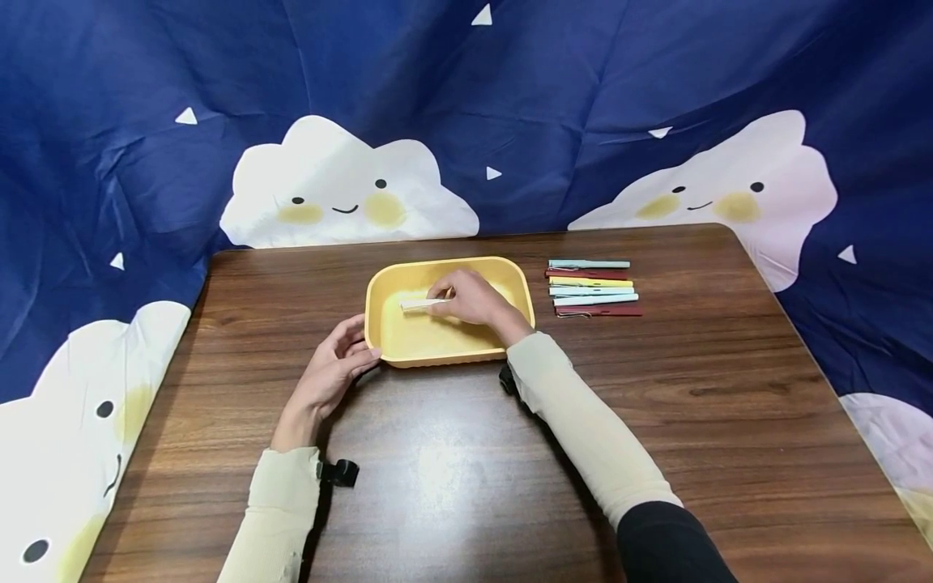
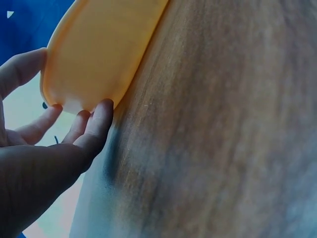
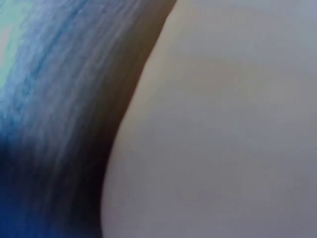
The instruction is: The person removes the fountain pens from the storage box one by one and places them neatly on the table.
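Observation:
A yellow rectangular tray [image 1: 394, 343] with rounded corners sits on the table. Inside it, my right hand [image 1: 472, 298] pinches a white pen [image 1: 415, 305] that lies roughly level, its clipped end pointing left; whether it touches the tray floor I cannot tell. My left hand [image 1: 334, 374] touches the tray's left end from outside, the thumb at the front left corner. The left wrist view shows those spread fingers [image 2: 101, 116] with their tips against the tray's outer wall [image 2: 99, 54]. A blurred pale surface fills much of the right wrist view, and the right hand's grip is hidden there.
Right of the tray, several pens [image 1: 594, 289] lie side by side in a row, light blue, dark red and yellow among them. The brown wooden table [image 1: 692, 389] ends at a blue cloth [image 1: 539, 105] with white clouds.

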### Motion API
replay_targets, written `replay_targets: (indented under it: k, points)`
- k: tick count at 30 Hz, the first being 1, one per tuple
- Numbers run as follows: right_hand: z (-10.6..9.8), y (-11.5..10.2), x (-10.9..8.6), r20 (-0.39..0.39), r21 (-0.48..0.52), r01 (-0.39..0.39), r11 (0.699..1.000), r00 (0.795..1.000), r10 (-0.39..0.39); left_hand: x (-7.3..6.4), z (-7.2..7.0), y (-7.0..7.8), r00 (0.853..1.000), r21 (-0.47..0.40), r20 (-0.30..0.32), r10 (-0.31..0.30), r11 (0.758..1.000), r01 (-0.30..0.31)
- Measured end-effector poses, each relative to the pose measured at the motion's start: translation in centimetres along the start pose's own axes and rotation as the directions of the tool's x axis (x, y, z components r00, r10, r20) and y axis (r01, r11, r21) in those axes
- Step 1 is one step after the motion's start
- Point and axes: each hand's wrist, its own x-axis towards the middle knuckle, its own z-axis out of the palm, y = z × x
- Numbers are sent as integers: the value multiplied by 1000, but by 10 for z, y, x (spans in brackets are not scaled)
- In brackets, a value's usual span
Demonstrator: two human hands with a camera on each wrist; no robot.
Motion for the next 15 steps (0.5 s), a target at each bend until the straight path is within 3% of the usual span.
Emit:
replay_targets:
  k: [15]
  points:
    - [-10, -9, -12, -27, -51, -3, 999, 1000, 2, -1, 2, -1, 1000, 0, -11, 8, 1000, -8]
